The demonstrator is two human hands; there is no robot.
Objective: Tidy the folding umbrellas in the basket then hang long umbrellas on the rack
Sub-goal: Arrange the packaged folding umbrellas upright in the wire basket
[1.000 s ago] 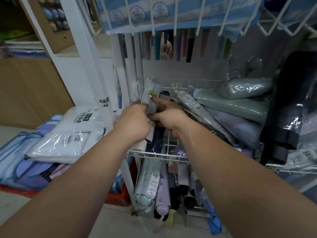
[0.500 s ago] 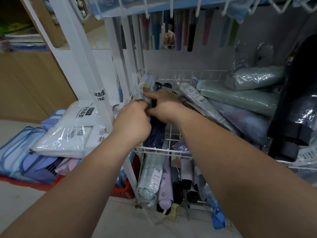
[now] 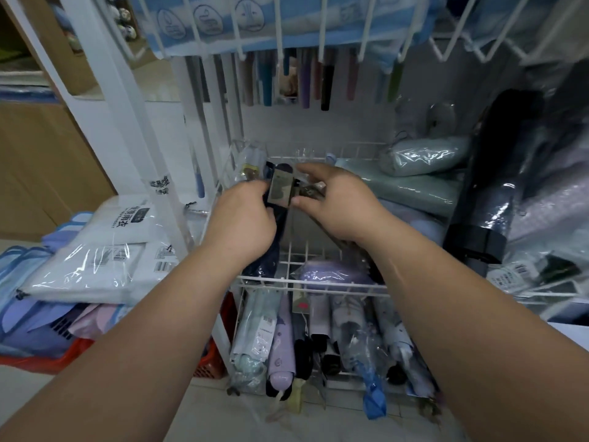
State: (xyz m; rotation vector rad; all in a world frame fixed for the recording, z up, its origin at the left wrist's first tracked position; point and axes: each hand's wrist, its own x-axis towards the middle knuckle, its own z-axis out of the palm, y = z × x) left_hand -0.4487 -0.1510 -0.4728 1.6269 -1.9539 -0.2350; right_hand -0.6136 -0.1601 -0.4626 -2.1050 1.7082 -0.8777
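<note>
A white wire basket [image 3: 314,283] on the rack holds several folding umbrellas in clear sleeves. My left hand [image 3: 243,220] grips a dark navy folding umbrella [image 3: 271,247] standing at the basket's left end. My right hand [image 3: 333,204] pinches the card tag [image 3: 282,189] and wrapping at that umbrella's top. Mint green folding umbrellas [image 3: 404,186] lie across the basket to the right, and a lilac one [image 3: 331,271] rests at the front rail. Long umbrella handles [image 3: 306,78] hang in a row from the upper wire shelf.
A lower wire basket [image 3: 338,376] holds several more folding umbrellas. A large black wrapped umbrella [image 3: 497,186] leans at the right. Packaged raincoats [image 3: 95,256] are stacked on a red crate [image 3: 47,362] at the left. A white rack post [image 3: 127,100] slants past the basket's left side.
My right hand has shifted right and opened away from my left, exposing the card tag on the navy umbrella. The view has tilted down slightly.
</note>
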